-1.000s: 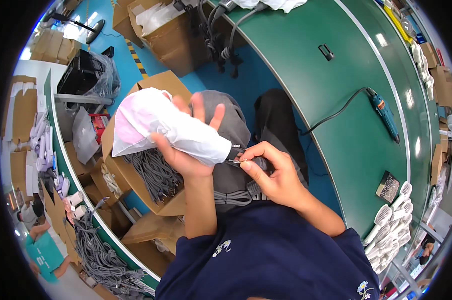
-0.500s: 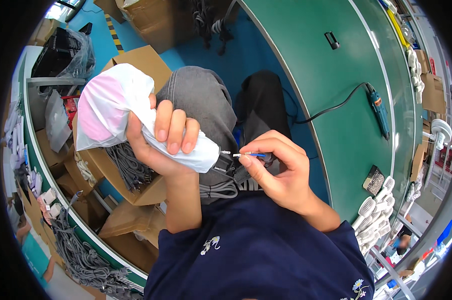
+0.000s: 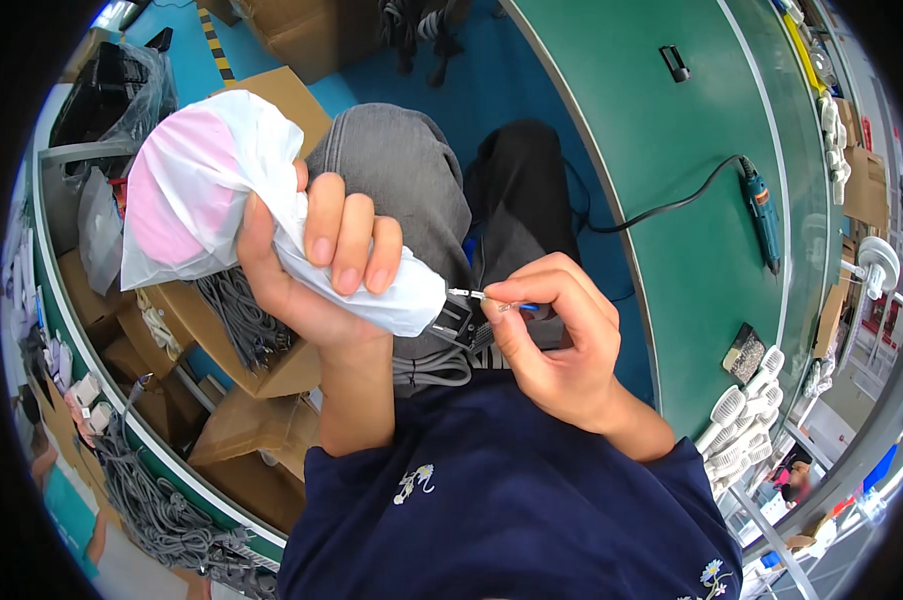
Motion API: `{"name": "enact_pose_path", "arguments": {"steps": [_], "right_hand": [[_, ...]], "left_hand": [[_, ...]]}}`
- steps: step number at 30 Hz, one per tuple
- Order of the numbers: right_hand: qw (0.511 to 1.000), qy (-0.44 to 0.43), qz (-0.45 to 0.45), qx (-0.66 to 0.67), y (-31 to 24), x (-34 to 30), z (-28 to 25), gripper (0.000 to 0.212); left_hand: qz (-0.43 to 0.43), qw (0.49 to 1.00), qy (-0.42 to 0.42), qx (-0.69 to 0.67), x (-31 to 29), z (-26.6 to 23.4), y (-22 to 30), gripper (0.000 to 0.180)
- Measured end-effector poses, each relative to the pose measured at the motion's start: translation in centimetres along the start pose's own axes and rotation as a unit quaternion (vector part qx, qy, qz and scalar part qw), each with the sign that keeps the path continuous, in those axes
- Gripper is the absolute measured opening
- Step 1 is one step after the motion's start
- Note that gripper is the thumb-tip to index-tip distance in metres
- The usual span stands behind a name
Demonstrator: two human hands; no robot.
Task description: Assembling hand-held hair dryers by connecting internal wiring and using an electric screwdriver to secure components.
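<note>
White plastic bag point(image 3: 272, 215), centre left: clenched in left hand point(image 3: 317, 270). Twist tie point(image 3: 492, 297), mid-frame at bag's neck: pinched by right hand point(image 3: 547, 340). Risk: tie could slip off, bag reopening.

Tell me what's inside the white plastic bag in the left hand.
Through the white plastic bag, gripped by the left hand, a rounded pink shape shows at the wide end. A dark part sticks out at the narrow end. What the thing is stays covered.

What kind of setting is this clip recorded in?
Probably a small assembly or packing workshop: a green workbench with a corded power tool, cardboard boxes of grey cables, and rows of white parts.
</note>
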State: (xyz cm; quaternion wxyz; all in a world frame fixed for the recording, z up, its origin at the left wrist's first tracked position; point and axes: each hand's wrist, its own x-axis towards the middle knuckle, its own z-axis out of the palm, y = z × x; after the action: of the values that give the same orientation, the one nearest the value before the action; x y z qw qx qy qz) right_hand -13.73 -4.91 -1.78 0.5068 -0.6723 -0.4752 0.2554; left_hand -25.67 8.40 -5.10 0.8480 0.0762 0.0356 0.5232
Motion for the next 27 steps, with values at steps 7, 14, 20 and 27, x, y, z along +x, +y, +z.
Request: {"name": "enact_pose_path", "arguments": {"steps": [7,14,20,27], "right_hand": [[1.0,-0.001,-0.02,-0.007,0.0,0.3,0.1,0.019],[1.0,-0.012,-0.018,-0.003,0.1,0.3,0.4,0.018],[0.998,-0.049,-0.025,0.023,0.7,0.4,0.8,0.015],[0.998,-0.008,0.017,0.06,1.0,0.2,1.5,0.013]], "left_hand": [[-0.016,1.0,-0.008,0.003,0.2,-0.3,0.0,0.035],[-0.01,1.0,0.002,0.01,0.0,0.0,0.1,0.035],[-0.029,0.999,0.016,-0.008,0.1,0.0,0.2,0.034],[-0.037,0.999,-0.006,0.009,0.3,-0.2,0.0,0.032]]}}
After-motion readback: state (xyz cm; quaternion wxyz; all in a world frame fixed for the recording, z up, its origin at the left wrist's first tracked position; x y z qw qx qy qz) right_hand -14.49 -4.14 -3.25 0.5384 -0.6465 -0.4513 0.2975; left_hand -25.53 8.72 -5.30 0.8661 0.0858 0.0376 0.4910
